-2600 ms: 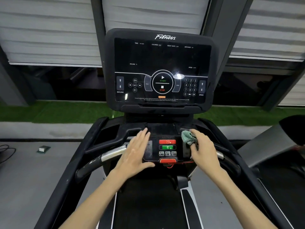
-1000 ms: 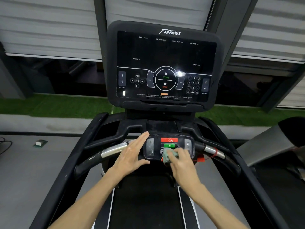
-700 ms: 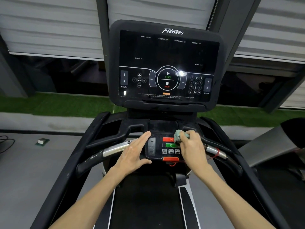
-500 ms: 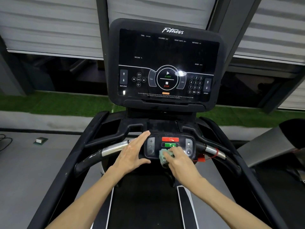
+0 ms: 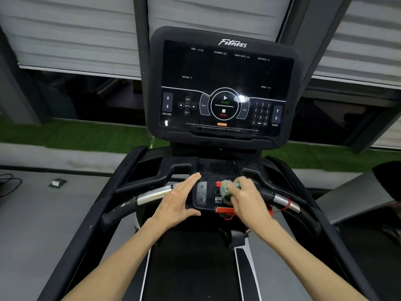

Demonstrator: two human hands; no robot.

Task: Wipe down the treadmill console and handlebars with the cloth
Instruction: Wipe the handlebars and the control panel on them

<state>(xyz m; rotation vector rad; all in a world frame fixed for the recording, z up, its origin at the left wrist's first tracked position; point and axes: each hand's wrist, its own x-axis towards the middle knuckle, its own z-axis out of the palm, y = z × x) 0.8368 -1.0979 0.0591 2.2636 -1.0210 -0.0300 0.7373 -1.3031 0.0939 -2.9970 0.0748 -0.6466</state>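
A black treadmill console (image 5: 221, 83) with a dark screen stands ahead. Below it, a small button panel (image 5: 201, 193) sits in the middle of the chrome-and-black handlebar (image 5: 152, 195). My right hand (image 5: 247, 199) grips a bunched grey-green cloth (image 5: 226, 189) and presses it on the middle of the panel, covering the red and green buttons. With straight fingers, my left hand (image 5: 178, 200) rests flat on the handlebar at the panel's left edge, its thumb under the panel's lower rim.
A red safety clip and cord (image 5: 282, 206) hang at the right of the panel. Black side rails (image 5: 303, 192) flank the belt (image 5: 191, 268). A neighbouring machine (image 5: 368, 192) is at the right, a cable (image 5: 8, 183) and a small box (image 5: 57, 183) lie on the floor left.
My right hand has rubbed the cloth back and forth over the button panel, from its lower edge up to the red and green buttons. My left hand has stayed in place.
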